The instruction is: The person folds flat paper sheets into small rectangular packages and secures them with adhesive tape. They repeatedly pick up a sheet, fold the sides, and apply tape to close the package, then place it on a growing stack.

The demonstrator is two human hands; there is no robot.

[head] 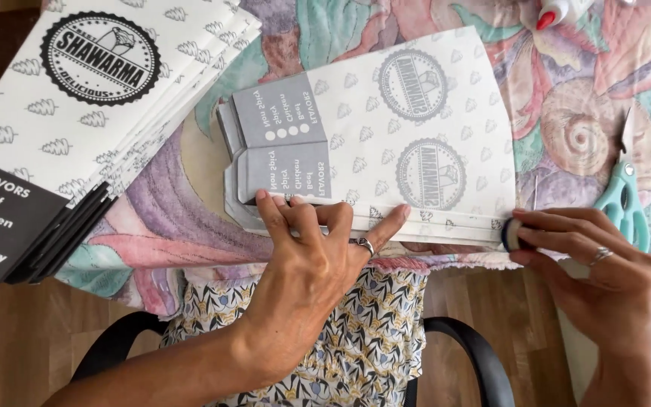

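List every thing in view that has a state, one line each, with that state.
Paper sheet: flat on the patterned cloth, printed side down, near edge folded.
Left hand: fingers spread, pressing the folded edge.
Right hand: gripping a small round glue stick at the sheet's right corner.
Stack of printed sheets: piled, fanned, untouched.
Scissors: lying closed, teal handles.
Glue bottle: lying, red tip on.
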